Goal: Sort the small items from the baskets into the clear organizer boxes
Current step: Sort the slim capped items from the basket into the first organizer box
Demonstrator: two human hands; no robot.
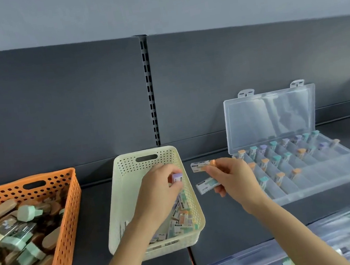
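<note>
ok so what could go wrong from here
The right hand pinches two erasers at once, an orange-tipped eraser and a green-tipped eraser; either might slip onto the shelf or into a filled compartment of the organizer box. Reaching its back row could nudge the upright lid down. The left hand grips a purple-tipped eraser, so neither hand is free to catch.

Dark shelf (229, 226), slotted upright (150, 90)

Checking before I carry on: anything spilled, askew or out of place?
Nothing stands out. Nothing lies loose on the shelf: erasers stand in the clear organizer box or lie in the cream basket, the left hand holds a purple eraser, the right hand two erasers.
</note>
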